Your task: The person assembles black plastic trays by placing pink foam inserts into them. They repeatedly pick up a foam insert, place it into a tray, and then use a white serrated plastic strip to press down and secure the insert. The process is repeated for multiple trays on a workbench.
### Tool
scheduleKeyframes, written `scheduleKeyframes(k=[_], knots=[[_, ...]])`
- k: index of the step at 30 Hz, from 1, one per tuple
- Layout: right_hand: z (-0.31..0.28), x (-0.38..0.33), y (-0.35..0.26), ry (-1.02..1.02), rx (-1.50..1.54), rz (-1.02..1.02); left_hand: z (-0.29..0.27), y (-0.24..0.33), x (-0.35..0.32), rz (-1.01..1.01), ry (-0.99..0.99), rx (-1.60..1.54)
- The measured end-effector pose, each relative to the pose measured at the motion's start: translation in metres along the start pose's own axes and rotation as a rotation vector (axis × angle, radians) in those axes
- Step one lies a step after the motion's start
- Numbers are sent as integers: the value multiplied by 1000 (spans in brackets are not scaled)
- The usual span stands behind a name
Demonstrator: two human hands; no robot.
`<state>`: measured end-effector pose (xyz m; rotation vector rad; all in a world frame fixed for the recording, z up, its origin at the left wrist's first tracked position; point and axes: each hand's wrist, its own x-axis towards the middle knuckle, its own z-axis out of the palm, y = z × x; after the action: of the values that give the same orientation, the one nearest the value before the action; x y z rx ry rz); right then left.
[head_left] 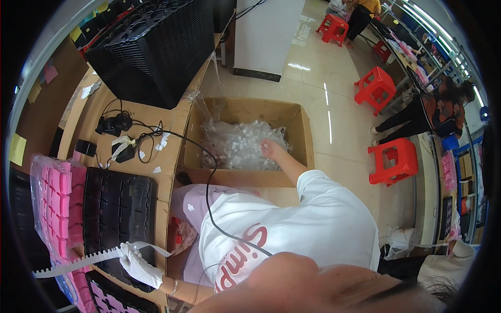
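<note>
In a white glove, my left hand (140,267) is closed round a long white strip (83,262) with a toothed edge. One end of the strip runs off to the left and the other curls past my fingers. Beneath it lies a black molded tray (120,208) on the work table. My bare right hand (270,150) is down in a big open cardboard box (245,178), among a heap of clear plastic and small white pieces (237,148). Its fingers are too small among the pieces to tell whether they hold anything.
Pink trays (55,193) in clear film line the table's left side. Black adapters with cables (117,125) lie farther up, before a tall stack of black trays (151,52). A dark cable (207,193) hangs across my front. Red stools (392,161) and a co-worker (438,112) are at right.
</note>
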<state>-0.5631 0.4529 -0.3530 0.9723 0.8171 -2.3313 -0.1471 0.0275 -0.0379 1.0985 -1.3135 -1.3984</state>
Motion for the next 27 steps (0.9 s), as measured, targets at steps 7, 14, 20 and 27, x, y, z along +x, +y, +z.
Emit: scheduleKeyframes(k=[7, 14, 20, 27], knots=[[-97, 93, -15, -221, -616, -419, 13, 0, -5, -13, 13, 23], [-118, 129, 5, -316, -895, -659, 5, 5, -6, 35, 18, 27], [-143, 152, -12, -224, -862, -558, 2, -4, -1, 4, -3, 0], [-152, 182, 10, -245, -758, -607, 2, 6, -6, 25, 14, 50]])
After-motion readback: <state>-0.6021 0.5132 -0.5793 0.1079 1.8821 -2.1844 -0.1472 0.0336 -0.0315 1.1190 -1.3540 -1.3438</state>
